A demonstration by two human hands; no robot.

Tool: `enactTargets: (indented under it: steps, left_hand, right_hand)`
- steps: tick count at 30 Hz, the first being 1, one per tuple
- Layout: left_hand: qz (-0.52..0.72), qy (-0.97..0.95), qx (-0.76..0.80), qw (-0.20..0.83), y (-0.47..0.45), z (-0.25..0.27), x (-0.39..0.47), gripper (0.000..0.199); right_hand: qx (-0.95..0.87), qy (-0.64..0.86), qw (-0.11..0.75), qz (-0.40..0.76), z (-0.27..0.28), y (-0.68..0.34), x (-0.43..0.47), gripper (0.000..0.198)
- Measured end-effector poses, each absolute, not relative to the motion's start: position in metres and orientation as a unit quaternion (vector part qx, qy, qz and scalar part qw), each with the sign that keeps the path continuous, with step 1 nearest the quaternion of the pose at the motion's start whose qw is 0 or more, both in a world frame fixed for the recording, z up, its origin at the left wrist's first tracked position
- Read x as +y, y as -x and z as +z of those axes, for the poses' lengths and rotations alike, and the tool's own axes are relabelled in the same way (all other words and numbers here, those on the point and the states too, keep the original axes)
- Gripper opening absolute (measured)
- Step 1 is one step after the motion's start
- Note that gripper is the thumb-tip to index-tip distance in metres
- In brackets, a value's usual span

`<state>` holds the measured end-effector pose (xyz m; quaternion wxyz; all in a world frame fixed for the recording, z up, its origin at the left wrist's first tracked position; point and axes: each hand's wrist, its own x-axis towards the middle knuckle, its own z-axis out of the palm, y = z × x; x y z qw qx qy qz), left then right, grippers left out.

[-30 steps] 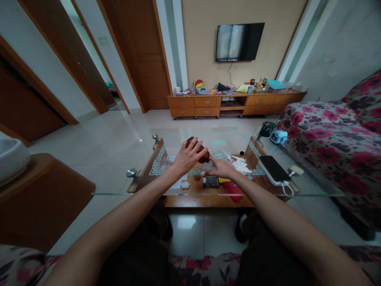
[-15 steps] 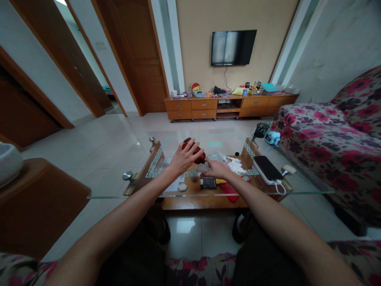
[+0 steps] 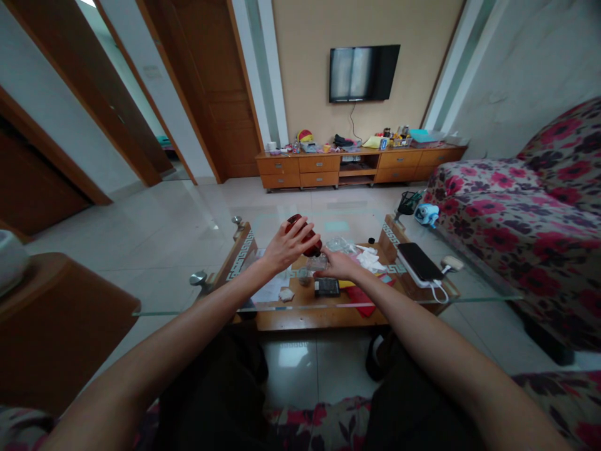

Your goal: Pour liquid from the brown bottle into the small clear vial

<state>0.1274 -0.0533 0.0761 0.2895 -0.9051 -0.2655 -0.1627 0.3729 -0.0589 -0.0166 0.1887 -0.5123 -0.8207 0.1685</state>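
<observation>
My left hand (image 3: 288, 244) is wrapped round a dark reddish-brown bottle (image 3: 312, 245), tilted with its neck pointing down to the right. Close below that neck, my right hand (image 3: 337, 264) grips a small clear container (image 3: 317, 262); its outline is faint against the glass, and whether liquid is flowing I cannot tell. Both hands are above the glass-topped coffee table (image 3: 263, 307). A small black cap (image 3: 371, 240) lies beyond my right hand. Under the hands sit a small round clear jar (image 3: 304, 279) and a flat black box (image 3: 327, 287).
A black phone (image 3: 419, 261) lies on a white power bank with a cable at the table's right. White crumpled tissues (image 3: 369, 258) and a red packet (image 3: 364, 300) are near the middle. A floral sofa (image 3: 511, 232) stands right, a wooden side table (image 3: 70, 319) left.
The view has shifted slightly. Both hands keep their hold, with the bottle tilted over the clear container much as before.
</observation>
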Motion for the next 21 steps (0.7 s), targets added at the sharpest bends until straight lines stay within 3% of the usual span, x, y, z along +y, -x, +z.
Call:
enactTargets:
  steps: [9, 21]
  left_hand:
    - [-0.147, 0.901, -0.226, 0.339, -0.129, 0.081, -0.049, 0.055]
    - [-0.112, 0.896, -0.163, 0.397, -0.141, 0.099, -0.053, 0.049]
  right_hand:
    - [-0.817, 0.521, 0.186, 0.166, -0.018, -0.371, -0.058, 0.101]
    - [-0.816, 0.519, 0.192, 0.164, -0.016, -0.369, -0.059, 0.088]
